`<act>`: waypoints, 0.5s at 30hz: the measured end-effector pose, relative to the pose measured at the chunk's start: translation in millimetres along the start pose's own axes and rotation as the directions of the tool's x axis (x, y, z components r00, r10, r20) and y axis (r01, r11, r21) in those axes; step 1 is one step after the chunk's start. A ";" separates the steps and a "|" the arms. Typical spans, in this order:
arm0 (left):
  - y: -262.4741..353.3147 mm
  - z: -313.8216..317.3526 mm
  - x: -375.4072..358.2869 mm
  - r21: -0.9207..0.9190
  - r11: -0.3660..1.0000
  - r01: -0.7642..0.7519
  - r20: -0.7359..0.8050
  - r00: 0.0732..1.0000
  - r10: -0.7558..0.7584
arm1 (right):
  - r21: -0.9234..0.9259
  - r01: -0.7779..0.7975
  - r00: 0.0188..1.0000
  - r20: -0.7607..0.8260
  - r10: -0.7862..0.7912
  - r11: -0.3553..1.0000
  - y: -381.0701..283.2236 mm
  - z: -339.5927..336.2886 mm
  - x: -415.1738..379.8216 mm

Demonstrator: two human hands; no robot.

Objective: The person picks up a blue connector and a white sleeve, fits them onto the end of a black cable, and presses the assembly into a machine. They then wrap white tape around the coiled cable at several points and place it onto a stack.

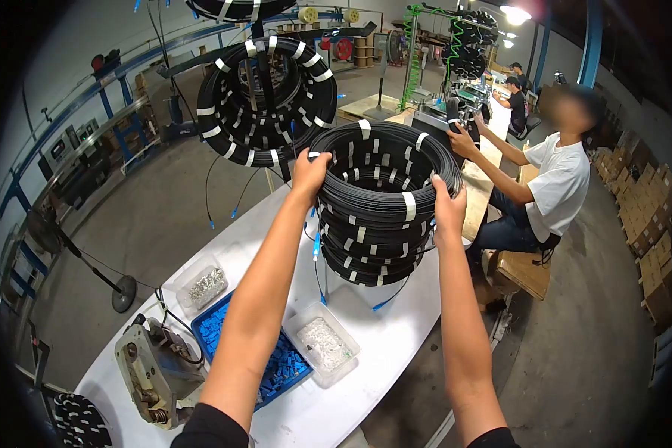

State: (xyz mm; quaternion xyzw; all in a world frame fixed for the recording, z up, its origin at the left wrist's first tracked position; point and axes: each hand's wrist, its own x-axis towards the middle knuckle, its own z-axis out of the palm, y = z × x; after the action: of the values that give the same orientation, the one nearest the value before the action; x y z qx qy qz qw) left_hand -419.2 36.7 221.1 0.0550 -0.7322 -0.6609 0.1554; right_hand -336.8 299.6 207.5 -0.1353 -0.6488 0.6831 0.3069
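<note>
A tall stack of black cable coils (373,246), bound with white tape bands, stands on the white table (396,328). My left hand (310,173) is closed on the left rim of the top cable coil (362,198). On the opposite rim, my right hand (449,207) grips the same coil, thumb on top. Blue-tipped cable ends (322,299) hang down beside the stack to the tabletop. The undersides of my fingers are hidden behind the coil.
Left of the stack, more taped coils (215,112) hang on a black stand. Nearer are a blue bin of small blue parts (280,373), two clear tubs (321,347) (200,286) and a metal press (153,369). A person in white (560,172) sits working at right.
</note>
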 end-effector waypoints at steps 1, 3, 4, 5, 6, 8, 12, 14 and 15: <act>8.6 -1.7 -24.3 0.011 1.000 -0.021 -0.028 0.999 0.022 | 0.071 0.050 0.997 0.053 -0.054 0.996 1.8 -3.5 -11.8; 12.2 -7.4 -63.6 -0.072 0.991 -0.112 0.032 0.993 0.114 | 0.057 0.108 0.987 0.116 -0.114 0.992 14.9 -16.0 -29.7; 18.1 -13.1 -88.4 -0.177 0.972 -0.153 0.091 0.981 0.170 | 0.163 0.055 0.989 0.126 -0.076 0.985 -25.2 -14.8 -74.0; 24.7 -19.2 -112.6 -0.187 0.968 -0.166 0.106 0.976 0.188 | 0.262 -0.033 0.974 0.223 -0.028 0.964 -23.8 -18.2 -92.2; 24.9 -25.6 -136.6 -0.197 0.964 -0.179 0.122 0.971 0.205 | 0.273 -0.096 0.959 0.281 0.016 0.957 -30.0 -22.2 -114.4; 1.6 -57.1 -191.7 -0.403 0.915 0.012 0.224 0.971 0.086 | 0.213 -0.168 0.863 0.503 0.039 0.962 -21.7 -35.1 -174.1; -32.6 -113.5 -294.7 -0.453 0.883 0.125 0.231 0.973 -0.019 | 0.130 -0.291 0.665 0.739 0.103 0.948 2.6 -56.3 -255.2; -59.4 -138.7 -346.7 -0.418 0.892 0.170 0.171 0.980 -0.106 | 0.037 -0.334 0.570 0.804 0.171 0.942 13.1 -68.3 -292.1; -67.9 -152.8 -372.6 -0.344 0.919 0.195 0.149 0.977 -0.152 | 0.018 -0.344 0.541 0.821 0.183 0.939 18.4 -72.4 -308.7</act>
State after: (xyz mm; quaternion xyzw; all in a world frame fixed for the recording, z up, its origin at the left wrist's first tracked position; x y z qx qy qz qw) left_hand -29.5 -10.2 108.5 0.0511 -0.6004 -0.7958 0.0594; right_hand -59.9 174.6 115.0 0.1218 -0.6250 0.7620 -0.1181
